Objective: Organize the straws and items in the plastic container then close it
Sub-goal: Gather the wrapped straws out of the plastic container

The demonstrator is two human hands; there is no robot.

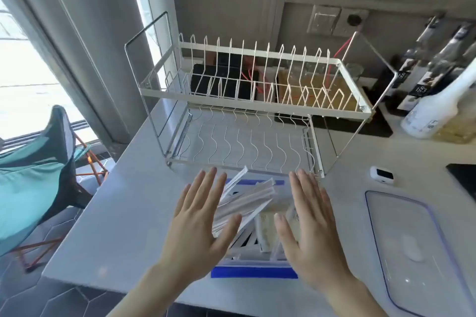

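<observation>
A clear plastic container with blue clasps (253, 272) sits on the white counter in front of me. Several paper-wrapped straws (247, 198) lie slanted across its top, some poking past the far rim. Small pale packets (266, 224) lie inside, below the straws. My left hand (201, 224) hovers flat over the container's left side, fingers spread, holding nothing. My right hand (311, 229) hovers flat over its right side, also spread and empty. The clear lid (417, 252) lies apart on the counter at the right.
A white two-tier wire dish rack (247, 100) stands just behind the container. A small white device (382, 175) lies near the lid. Bottles (435, 108) stand at the back right. The counter's edge drops off at the left, where a teal folding chair (38, 170) stands.
</observation>
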